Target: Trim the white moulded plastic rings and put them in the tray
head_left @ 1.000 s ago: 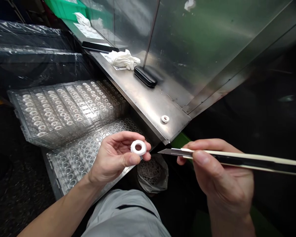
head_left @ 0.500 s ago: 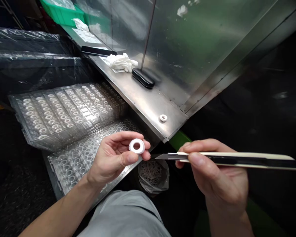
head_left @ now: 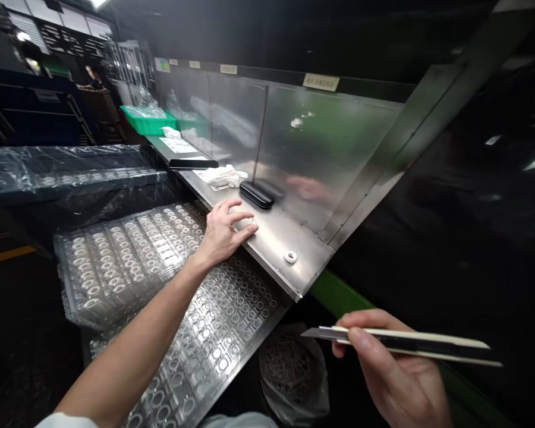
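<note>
cutter [head_left: 428, 345], pinched in your right hand [head_left: 392, 365], blade [head_left: 312, 333] bared beyond that pinch; your left hand [head_left: 220, 235], curved, contents unclear: careless crossing could nick it.

I see a bare left hand [head_left: 225, 233] and bare right hand [head_left: 395, 362], 1 whitish sleeve [head_left: 66, 421], pale grey clothing [head_left: 238, 421].

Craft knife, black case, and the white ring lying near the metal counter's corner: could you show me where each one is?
Craft knife [head_left: 428, 344]: head view, on its dark handle.
Black case [head_left: 256, 195]: head view, middle of its top.
White ring [head_left: 289, 262]: head view, on its near rim.
</note>
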`<act>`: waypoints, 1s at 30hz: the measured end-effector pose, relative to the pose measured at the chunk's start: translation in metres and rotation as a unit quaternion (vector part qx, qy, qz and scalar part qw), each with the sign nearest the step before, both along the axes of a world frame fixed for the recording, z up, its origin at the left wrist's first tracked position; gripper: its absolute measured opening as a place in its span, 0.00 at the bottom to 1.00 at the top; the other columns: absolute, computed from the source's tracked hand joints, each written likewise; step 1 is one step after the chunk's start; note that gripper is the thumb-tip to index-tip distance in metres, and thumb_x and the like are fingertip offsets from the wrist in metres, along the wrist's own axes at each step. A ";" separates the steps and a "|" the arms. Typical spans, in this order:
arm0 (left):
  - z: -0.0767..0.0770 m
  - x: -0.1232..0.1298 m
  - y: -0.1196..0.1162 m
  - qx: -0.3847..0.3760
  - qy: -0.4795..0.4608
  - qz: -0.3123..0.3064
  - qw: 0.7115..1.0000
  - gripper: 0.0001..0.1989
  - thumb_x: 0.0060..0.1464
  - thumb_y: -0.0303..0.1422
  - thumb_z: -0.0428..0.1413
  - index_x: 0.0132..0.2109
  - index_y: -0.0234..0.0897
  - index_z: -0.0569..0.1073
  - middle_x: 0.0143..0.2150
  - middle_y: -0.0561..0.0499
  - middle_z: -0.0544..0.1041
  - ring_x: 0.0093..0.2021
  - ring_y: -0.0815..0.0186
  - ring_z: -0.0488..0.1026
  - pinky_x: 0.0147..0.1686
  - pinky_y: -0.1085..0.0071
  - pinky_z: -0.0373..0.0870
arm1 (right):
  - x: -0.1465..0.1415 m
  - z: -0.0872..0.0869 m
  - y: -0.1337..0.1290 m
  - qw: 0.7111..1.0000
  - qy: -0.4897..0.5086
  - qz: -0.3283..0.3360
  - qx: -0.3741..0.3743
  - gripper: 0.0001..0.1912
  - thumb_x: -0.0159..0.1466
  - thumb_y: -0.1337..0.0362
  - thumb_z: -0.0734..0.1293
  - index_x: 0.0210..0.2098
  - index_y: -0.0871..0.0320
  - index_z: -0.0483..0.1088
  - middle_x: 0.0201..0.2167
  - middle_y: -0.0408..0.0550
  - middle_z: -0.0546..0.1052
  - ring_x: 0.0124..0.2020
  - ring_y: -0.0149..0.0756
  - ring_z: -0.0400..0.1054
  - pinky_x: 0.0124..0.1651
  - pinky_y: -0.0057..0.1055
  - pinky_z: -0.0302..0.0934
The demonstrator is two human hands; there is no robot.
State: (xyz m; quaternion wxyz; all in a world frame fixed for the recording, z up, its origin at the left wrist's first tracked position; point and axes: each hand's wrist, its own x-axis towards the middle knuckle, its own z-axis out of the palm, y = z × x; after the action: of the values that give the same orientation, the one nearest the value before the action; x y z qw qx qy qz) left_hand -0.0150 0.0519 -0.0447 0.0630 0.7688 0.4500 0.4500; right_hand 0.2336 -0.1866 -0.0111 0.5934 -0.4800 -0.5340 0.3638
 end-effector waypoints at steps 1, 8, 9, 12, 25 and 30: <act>-0.001 -0.002 0.000 0.003 0.006 -0.003 1.000 0.14 0.59 0.45 0.64 0.48 0.44 0.82 0.61 0.44 0.73 0.64 0.49 0.64 0.64 0.44 0.61 | 0.002 -0.002 -0.002 1.000 0.005 -0.004 -0.005 0.07 0.68 0.59 0.71 0.40 0.54 0.79 0.30 0.47 0.80 0.30 0.32 0.75 0.35 0.23 0.71; 0.004 -0.016 0.003 0.018 0.122 -0.010 0.992 0.25 0.65 0.54 0.52 0.54 0.41 0.80 0.63 0.40 0.72 0.65 0.46 0.64 0.63 0.44 0.61 | 0.011 -0.011 -0.009 0.998 0.056 -0.015 -0.019 0.06 0.68 0.60 0.71 0.40 0.53 0.79 0.31 0.46 0.80 0.30 0.31 0.75 0.36 0.24 0.71; 0.008 -0.014 -0.001 0.029 0.121 -0.008 0.992 0.28 0.65 0.55 0.51 0.57 0.40 0.78 0.64 0.39 0.70 0.66 0.45 0.63 0.63 0.43 0.60 | 0.011 -0.012 -0.010 0.997 0.064 -0.022 -0.021 0.06 0.67 0.59 0.71 0.40 0.53 0.79 0.31 0.46 0.80 0.30 0.31 0.75 0.36 0.24 0.71; 0.024 0.002 -0.026 0.067 0.101 -0.016 0.993 0.34 0.64 0.57 0.51 0.61 0.34 0.74 0.60 0.37 0.72 0.61 0.45 0.65 0.60 0.44 0.63 | 0.012 -0.011 -0.012 0.995 0.084 -0.035 -0.027 0.06 0.67 0.59 0.72 0.39 0.53 0.80 0.31 0.46 0.80 0.30 0.31 0.74 0.36 0.24 0.71; 0.031 0.051 -0.091 -0.016 -0.030 -0.285 0.958 0.13 0.60 0.35 0.65 0.50 0.35 0.80 0.41 0.49 0.80 0.40 0.64 0.76 0.39 0.65 0.71 | 0.018 0.000 0.003 0.994 0.075 0.007 -0.081 0.15 0.68 0.56 0.70 0.29 0.58 0.73 0.21 0.41 0.71 0.24 0.27 0.66 0.28 0.23 0.62; 0.027 0.057 -0.140 -0.041 -0.165 -0.353 0.920 0.20 0.55 0.24 0.66 0.55 0.35 0.78 0.43 0.48 0.80 0.40 0.67 0.77 0.39 0.71 0.74 | 0.004 0.015 0.020 0.985 0.024 0.103 -0.137 0.14 0.67 0.54 0.72 0.42 0.59 0.78 0.22 0.40 0.72 0.22 0.27 0.63 0.25 0.23 0.60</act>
State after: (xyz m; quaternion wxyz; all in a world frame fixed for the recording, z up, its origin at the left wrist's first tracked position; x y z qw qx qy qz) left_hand 0.0422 -0.0876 -0.0172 0.3228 0.7893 0.1509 0.5000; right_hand 0.2373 -0.1662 0.0041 0.4943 -0.4904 -0.5111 0.5040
